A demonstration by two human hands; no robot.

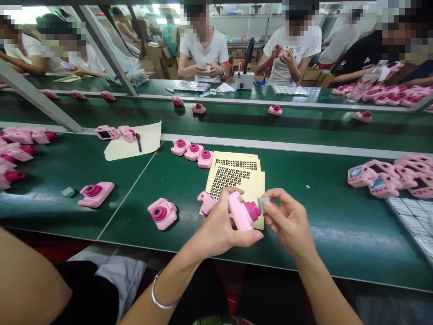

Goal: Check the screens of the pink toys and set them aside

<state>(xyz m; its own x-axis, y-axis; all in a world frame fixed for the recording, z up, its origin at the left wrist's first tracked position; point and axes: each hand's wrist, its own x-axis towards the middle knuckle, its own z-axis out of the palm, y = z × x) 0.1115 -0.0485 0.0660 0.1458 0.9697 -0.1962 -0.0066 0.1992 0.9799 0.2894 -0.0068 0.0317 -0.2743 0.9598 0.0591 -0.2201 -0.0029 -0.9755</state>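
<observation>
My left hand grips a pink toy camera, its magenta lens turned to the right. Between the thumb and fingers of my right hand is a small pale grey-green pad, held at the front of the lens. Whether pad and lens touch, I cannot tell. Behind my left hand, another pink camera lies partly hidden on yellow sheets printed with rows of black squares. A further pink camera sits lens up on the green table to the left.
Three cameras stand beside the sheets. Piles of cameras lie right and far left. At left are a green pad and a pen on paper. Beyond a metal rail, a belt carries cameras; co-workers sit opposite.
</observation>
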